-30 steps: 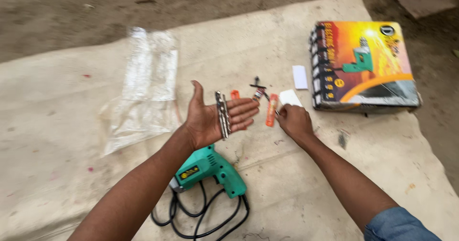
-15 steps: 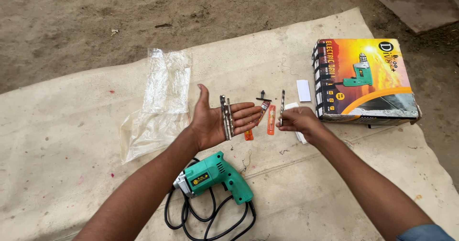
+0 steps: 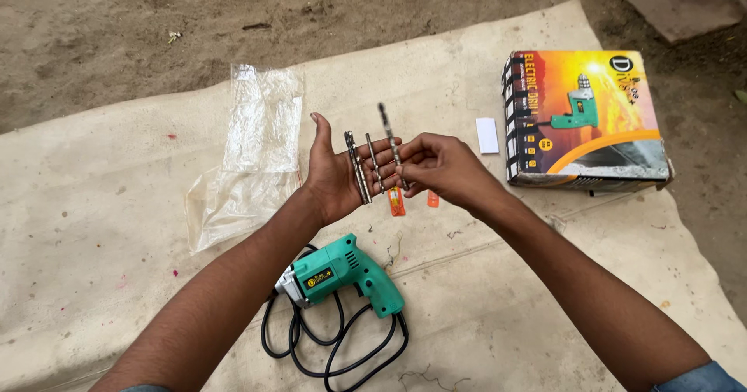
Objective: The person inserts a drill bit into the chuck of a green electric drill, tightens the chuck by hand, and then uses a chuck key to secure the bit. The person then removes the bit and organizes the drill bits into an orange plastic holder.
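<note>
Starting at the left, a crumpled clear plastic bag lies limp on the pale woven ground mat, toward its far-left part, well apart from my hands.

My left hand is palm-up and flat, fingers spread apart, clamped on nothing. Two thin grey metal drill bits rest across the palm and finger bases, side by side. I judge them light, stiff and smooth, so they could roll off if the palm tilts; cupping the hand would keep them.

My right hand touches the left fingertips, its thumb and fingers pinched together on a third, longer drill bit, held near its lower end with the fluted tip pointing away from me. The plain shank looks like the better place to hold; the fluted end is likely sharp-edged and slippery.

Below the hands, near the mat's near edge, lies a green plastic electric drill with its black cord coiled beside it: heavier, best taken by the handle. Two small orange plugs lie just under the hands.

To the right, a white slip and the orange cardboard drill box sit by the far-right edge. Open mat lies at the near right and the left; bare dirt borders the far edge.
</note>
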